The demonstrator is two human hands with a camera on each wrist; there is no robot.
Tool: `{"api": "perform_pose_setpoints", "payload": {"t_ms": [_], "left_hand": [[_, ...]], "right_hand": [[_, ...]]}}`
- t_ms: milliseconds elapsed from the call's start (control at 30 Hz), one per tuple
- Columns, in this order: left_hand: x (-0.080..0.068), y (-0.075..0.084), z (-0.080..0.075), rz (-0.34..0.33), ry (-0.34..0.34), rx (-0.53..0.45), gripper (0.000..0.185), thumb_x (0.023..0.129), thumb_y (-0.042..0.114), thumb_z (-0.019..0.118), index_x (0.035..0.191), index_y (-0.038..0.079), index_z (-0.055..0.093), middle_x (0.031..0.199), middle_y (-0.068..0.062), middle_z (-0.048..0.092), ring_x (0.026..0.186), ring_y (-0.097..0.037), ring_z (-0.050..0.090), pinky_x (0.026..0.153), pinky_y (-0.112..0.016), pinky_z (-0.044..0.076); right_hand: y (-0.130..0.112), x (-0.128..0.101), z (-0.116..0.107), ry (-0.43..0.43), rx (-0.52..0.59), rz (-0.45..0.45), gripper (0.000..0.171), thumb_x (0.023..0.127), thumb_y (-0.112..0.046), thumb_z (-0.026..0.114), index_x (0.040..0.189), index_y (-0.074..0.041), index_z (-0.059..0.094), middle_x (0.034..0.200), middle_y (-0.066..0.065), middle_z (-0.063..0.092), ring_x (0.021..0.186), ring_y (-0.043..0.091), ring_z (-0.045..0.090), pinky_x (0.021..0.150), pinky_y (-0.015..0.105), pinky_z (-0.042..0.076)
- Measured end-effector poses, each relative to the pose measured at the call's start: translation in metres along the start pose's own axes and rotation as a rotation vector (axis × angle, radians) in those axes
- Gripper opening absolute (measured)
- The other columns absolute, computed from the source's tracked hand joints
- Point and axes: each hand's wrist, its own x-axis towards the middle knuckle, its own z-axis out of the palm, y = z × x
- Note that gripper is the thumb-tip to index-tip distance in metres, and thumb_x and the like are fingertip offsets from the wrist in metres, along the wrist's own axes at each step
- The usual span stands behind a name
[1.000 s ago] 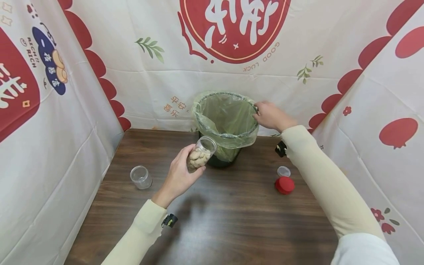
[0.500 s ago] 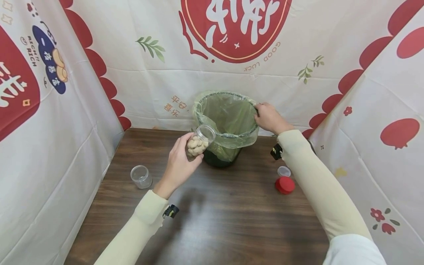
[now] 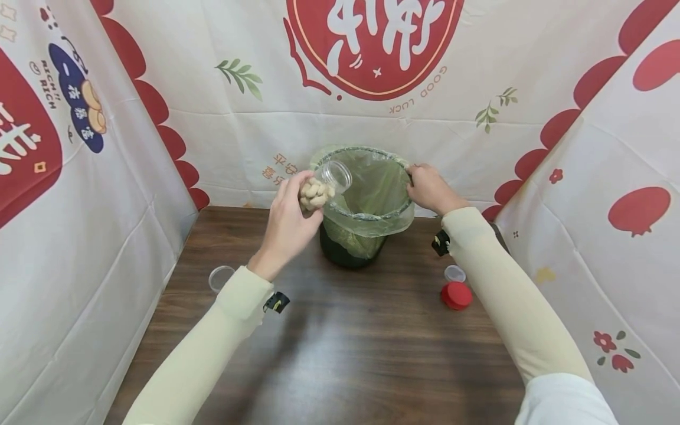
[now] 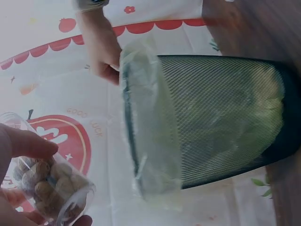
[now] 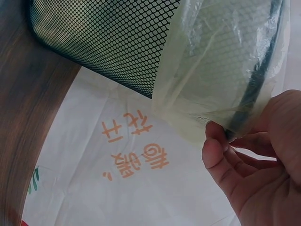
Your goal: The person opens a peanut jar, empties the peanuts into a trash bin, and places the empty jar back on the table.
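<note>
While the right hand [image 3: 432, 189] pinched the far-right rim of the lined bin [image 3: 366, 203], steadying it, the left hand [image 3: 289, 224] gripped a nut jar [image 3: 324, 188], mouth tilted over the opening.

Dark wooden table [image 3: 372, 354]; printed cloth walls [image 3: 159, 59]

Two jars [image 3: 324, 186] [image 3: 219, 277], one bin [image 3: 366, 195], two lids [image 3: 456, 295] [image 3: 454, 273]
</note>
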Motion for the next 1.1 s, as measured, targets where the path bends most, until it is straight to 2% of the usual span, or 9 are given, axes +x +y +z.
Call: {"api": "perform_pose_setpoints", "payload": {"t_ms": [167, 433, 667, 867, 1100], "left_hand": [[0.023, 0.009, 0.000, 0.027, 0.000, 0.010, 0.071, 0.084, -0.002, 0.072, 0.152, 0.009, 0.055, 0.141, -0.019, 0.057, 0.125, -0.034, 0.059, 0.108, -0.051, 0.053], [0.062, 0.018, -0.002, 0.121, -0.021, 0.088, 0.069, 0.086, -0.006, 0.071, 0.152, 0.007, 0.055, 0.144, -0.021, 0.057, 0.128, -0.035, 0.056, 0.109, -0.049, 0.052], [0.092, 0.023, -0.005, 0.137, -0.059, 0.192, 0.070, 0.087, -0.006, 0.065, 0.154, 0.008, 0.054, 0.149, -0.019, 0.054, 0.139, -0.034, 0.049, 0.113, -0.046, 0.050], [0.110, 0.019, -0.002, 0.193, -0.084, 0.277, 0.067, 0.085, -0.010, 0.060, 0.151, 0.007, 0.055, 0.147, -0.020, 0.055, 0.137, -0.035, 0.050, 0.115, -0.046, 0.048], [0.124, 0.005, 0.003, 0.277, -0.119, 0.415, 0.065, 0.086, -0.012, 0.058, 0.148, 0.004, 0.056, 0.144, -0.022, 0.057, 0.138, -0.038, 0.050, 0.119, -0.047, 0.045]], "right_hand": [[0.003, 0.001, 0.002, 0.003, -0.007, 0.012, 0.048, 0.107, -0.002, 0.048, 0.150, 0.019, 0.048, 0.153, 0.045, 0.046, 0.147, 0.056, 0.044, 0.121, 0.064, 0.042], [0.002, 0.000, 0.002, -0.005, 0.015, 0.032, 0.050, 0.107, -0.001, 0.047, 0.153, 0.019, 0.045, 0.159, 0.044, 0.039, 0.154, 0.055, 0.035, 0.126, 0.063, 0.037], [0.002, 0.000, 0.004, 0.006, 0.017, 0.023, 0.049, 0.108, -0.002, 0.048, 0.152, 0.019, 0.046, 0.159, 0.044, 0.040, 0.154, 0.055, 0.035, 0.126, 0.062, 0.037], [0.004, 0.000, 0.004, 0.012, 0.016, 0.027, 0.048, 0.108, -0.002, 0.047, 0.151, 0.019, 0.046, 0.159, 0.044, 0.040, 0.154, 0.055, 0.035, 0.125, 0.062, 0.038], [0.003, 0.001, 0.005, 0.008, 0.005, 0.036, 0.049, 0.109, -0.004, 0.047, 0.153, 0.018, 0.044, 0.161, 0.042, 0.039, 0.157, 0.053, 0.033, 0.127, 0.060, 0.035]]}}
